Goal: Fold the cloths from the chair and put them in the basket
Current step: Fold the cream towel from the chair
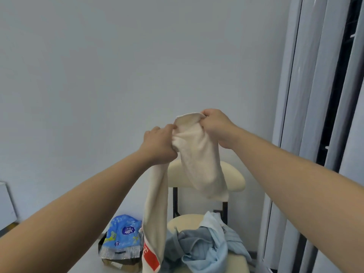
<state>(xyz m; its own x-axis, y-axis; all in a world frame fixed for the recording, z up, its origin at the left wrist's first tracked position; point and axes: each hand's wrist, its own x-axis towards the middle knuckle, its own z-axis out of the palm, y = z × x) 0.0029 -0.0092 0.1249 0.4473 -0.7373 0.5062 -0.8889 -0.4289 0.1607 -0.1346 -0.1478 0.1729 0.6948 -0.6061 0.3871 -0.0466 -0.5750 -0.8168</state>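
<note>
1. I hold the cream towel (197,160) up in the air in front of the wall, above the chair (235,179).
2. My left hand (159,144) is clenched around a gathered bunch of the towel. My right hand (215,127) pinches its top edge, a little higher and just beside the left.
3. The relation that matters is that the towel's long axis hangs straight down. A short fold drops between the hands, and a long tail falls from the left hand past the seat, ending in a red label (151,259) at the bottom edge of the view.
4. Both hands sit at the top, close together, so I judge the cloth is not yet spread. The left hand carries most of the length and is nearer the free tail.
5. My guess is that the next move needs the hands drawn apart along the top edge.
6. A heap of blue cloths (204,247) lies on the chair seat, unfolded.
7. A blue packet (123,232) rests left of the chair. I cannot see the basket.
</note>
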